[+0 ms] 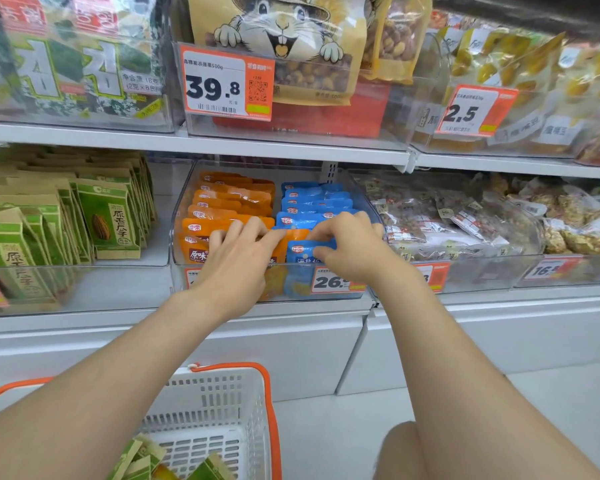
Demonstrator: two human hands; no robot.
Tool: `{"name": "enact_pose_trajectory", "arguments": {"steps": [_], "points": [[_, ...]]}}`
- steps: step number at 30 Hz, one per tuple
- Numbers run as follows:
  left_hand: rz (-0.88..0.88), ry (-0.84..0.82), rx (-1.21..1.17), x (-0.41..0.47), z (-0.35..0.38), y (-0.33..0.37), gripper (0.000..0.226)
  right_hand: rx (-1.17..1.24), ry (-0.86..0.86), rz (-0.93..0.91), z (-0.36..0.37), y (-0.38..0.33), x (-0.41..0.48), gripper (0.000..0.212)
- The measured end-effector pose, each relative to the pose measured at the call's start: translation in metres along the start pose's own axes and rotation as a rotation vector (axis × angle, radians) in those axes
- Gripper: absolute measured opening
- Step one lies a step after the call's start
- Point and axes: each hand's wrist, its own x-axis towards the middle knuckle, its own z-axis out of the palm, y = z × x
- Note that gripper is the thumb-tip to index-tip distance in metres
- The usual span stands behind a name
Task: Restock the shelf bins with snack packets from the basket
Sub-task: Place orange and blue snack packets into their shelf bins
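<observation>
The white shelf point(222, 143) runs across the whole view, with clear bins sitting on two levels. Down low in front stands a white basket point(219, 403) with an orange handle, and a few green packets point(136, 455) lie at its bottom. On the lower level, a left bin point(84, 282) holds green seed bags standing in rows. The middle clear bin point(184, 209) holds two rows of small snack packs: orange packets point(222, 204) on its left side and blue packets point(312, 202) on its right side. A right bin point(499, 268) holds clear bags of brown nuts. Both arms reach up into the middle bin. The left hand point(236, 258) lies over the front orange packets with its fingers point(253, 230) spread and pressing flat on them, not curled around anything. The right hand point(350, 244) pinches the top of the front blue packet point(300, 252) between thumb and fingers, right at the front wall of the bin
</observation>
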Motion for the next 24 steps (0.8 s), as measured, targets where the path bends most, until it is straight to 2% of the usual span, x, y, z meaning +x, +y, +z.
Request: {"name": "enact_pose_trajectory", "arguments": {"steps": [5,7,10,14,21,24], "points": [[0.083,0.045,-0.021,-0.003,-0.001,0.003,0.099,0.034,0.104,0.068,-0.006,-0.002,0.003,0.059],[0.157,0.042,0.002,-0.004,-0.001,0.005,0.105,-0.011,0.122,0.156,-0.005,0.006,0.002,0.058],[0.227,-0.026,0.046,-0.003,0.000,0.010,0.099,-0.062,0.087,0.212,-0.001,0.020,0.000,0.050],[0.210,-0.029,0.034,-0.001,0.005,0.014,0.090,-0.003,0.081,0.154,0.002,0.031,0.001,0.047],[0.177,-0.060,0.012,-0.003,0.000,0.016,0.085,-0.067,0.114,0.141,0.003,0.030,-0.001,0.050],[0.216,0.035,0.000,-0.014,-0.001,0.010,0.078,-0.119,0.195,0.146,0.004,0.017,-0.005,0.051]]}}
